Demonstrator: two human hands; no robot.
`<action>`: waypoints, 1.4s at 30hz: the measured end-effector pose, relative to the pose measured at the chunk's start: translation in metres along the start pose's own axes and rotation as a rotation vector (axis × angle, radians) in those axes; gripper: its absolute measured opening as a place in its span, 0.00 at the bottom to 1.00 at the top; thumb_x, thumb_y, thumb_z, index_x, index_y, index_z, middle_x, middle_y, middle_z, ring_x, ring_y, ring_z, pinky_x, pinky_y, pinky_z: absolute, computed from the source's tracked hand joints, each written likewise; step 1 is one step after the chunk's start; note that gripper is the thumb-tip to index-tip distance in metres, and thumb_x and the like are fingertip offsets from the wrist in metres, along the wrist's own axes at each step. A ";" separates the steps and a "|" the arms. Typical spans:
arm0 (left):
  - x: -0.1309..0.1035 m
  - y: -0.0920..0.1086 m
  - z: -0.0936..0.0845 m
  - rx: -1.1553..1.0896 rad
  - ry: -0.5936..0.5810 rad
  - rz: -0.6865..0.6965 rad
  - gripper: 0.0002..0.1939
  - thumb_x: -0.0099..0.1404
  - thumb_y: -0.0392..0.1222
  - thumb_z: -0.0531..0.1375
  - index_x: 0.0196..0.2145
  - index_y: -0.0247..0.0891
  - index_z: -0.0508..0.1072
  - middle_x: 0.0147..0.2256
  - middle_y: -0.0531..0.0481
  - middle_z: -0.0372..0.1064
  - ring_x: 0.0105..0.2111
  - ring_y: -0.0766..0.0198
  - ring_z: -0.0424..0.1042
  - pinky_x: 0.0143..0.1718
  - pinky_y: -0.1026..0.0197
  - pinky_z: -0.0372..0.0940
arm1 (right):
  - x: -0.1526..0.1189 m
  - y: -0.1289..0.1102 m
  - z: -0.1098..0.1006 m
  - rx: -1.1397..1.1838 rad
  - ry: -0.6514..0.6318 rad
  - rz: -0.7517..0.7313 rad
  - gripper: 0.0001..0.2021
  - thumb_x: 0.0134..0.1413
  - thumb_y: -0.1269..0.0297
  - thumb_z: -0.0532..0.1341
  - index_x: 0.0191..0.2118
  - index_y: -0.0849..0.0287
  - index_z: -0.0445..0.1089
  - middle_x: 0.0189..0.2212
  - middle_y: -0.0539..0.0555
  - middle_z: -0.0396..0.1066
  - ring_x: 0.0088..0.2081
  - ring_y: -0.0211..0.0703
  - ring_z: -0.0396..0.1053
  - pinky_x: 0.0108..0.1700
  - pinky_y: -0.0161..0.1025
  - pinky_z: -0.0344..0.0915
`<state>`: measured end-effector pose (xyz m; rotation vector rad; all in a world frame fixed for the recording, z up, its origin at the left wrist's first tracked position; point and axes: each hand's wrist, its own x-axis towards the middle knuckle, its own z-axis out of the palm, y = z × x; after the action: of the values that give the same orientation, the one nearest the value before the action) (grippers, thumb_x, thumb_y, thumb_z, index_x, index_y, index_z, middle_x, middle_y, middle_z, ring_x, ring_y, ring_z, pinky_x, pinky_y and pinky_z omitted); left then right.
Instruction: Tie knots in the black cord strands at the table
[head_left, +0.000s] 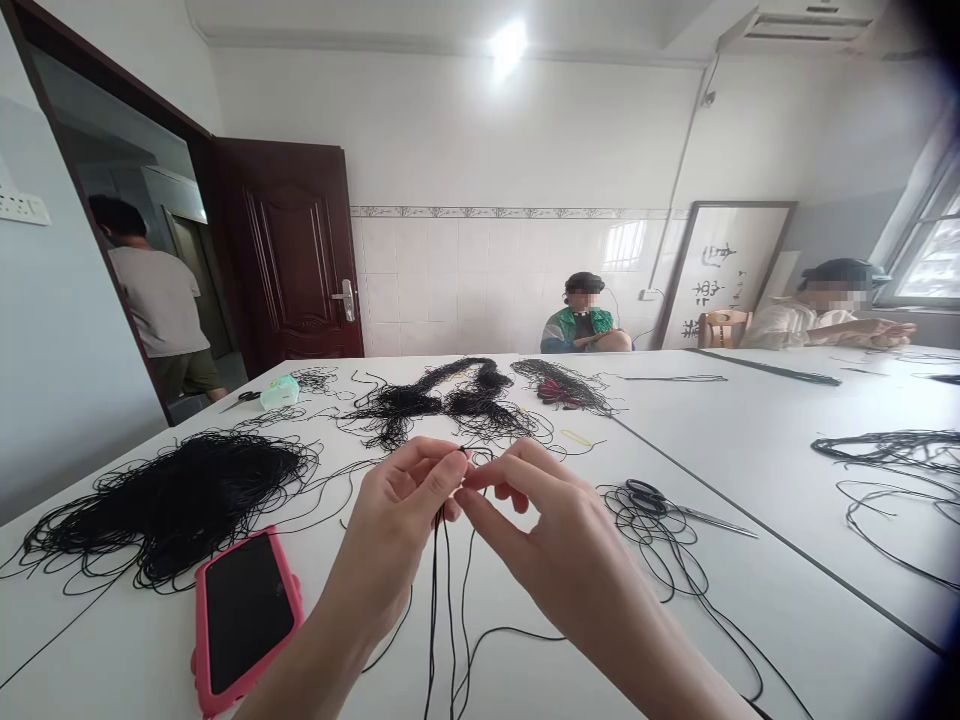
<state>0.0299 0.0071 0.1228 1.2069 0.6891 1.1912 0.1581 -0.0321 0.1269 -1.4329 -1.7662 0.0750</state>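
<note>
Several thin black cords hang down between my hands over the white table. My left hand pinches them near their upper end, thumb against the fingers. Close against it, my right hand has thumb and forefinger pressed together at the same spot, on a strand of the cord. A small loop of cord shows just above the fingertips. The exact point where the strands cross is hidden by the fingers.
A pink-cased tablet and a large black cord heap lie left. Scissors rest on loose cord at right. More cord bundles and a pale green container are farther back. Two people sit beyond; another stands in the doorway.
</note>
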 end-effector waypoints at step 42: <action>-0.001 0.002 0.002 0.105 0.008 -0.011 0.13 0.54 0.54 0.64 0.26 0.41 0.74 0.20 0.57 0.52 0.23 0.73 0.51 0.26 0.69 0.51 | 0.008 0.004 -0.014 0.249 -0.001 0.049 0.07 0.54 0.63 0.57 0.28 0.56 0.69 0.26 0.46 0.71 0.29 0.35 0.68 0.24 0.30 0.58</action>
<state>0.0304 0.0051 0.1248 1.2842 0.7715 1.1633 0.1698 -0.0304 0.1386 -1.2951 -1.6576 0.3108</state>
